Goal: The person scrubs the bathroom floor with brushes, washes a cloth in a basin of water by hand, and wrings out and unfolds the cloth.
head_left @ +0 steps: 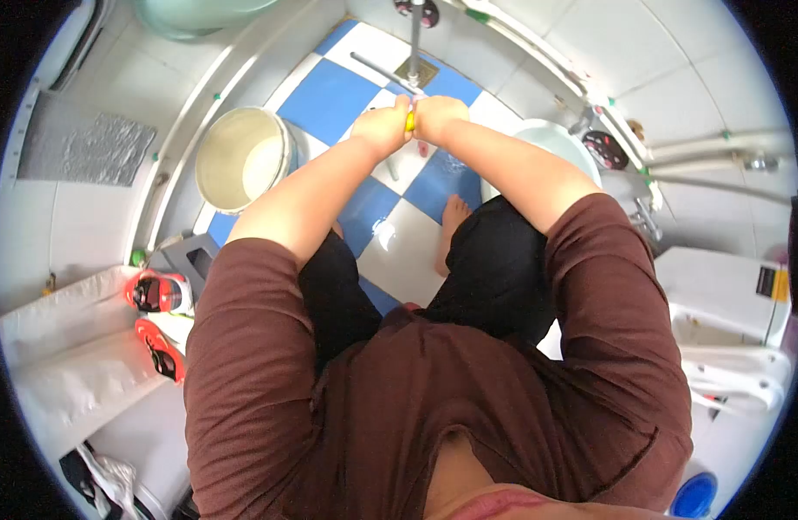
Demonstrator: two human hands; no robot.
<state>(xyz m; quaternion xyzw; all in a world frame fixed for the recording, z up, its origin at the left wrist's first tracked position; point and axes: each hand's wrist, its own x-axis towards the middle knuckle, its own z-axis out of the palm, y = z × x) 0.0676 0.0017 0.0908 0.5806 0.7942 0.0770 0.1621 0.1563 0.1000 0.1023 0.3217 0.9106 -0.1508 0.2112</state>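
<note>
Both arms reach forward over the blue and white floor tiles. My left hand (382, 130) and my right hand (439, 116) meet at the top centre, fingers curled closed. Between them shows a small yellow piece (410, 121), which both hands touch; what it belongs to is mostly hidden by the fingers. Just beyond the hands, a thin grey rod (377, 69) slants across the tiles, and an upright metal pipe (415, 43) stands behind. A pale stick-like part (393, 168) shows below my left hand.
A cream bucket (243, 160) stands at the left and a pale basin (555, 143) at the right, partly behind my right arm. Red and white shoes (159, 293) sit on the left rack. A floor drain (418, 73) lies ahead. White plastic stools (728, 373) are at the right.
</note>
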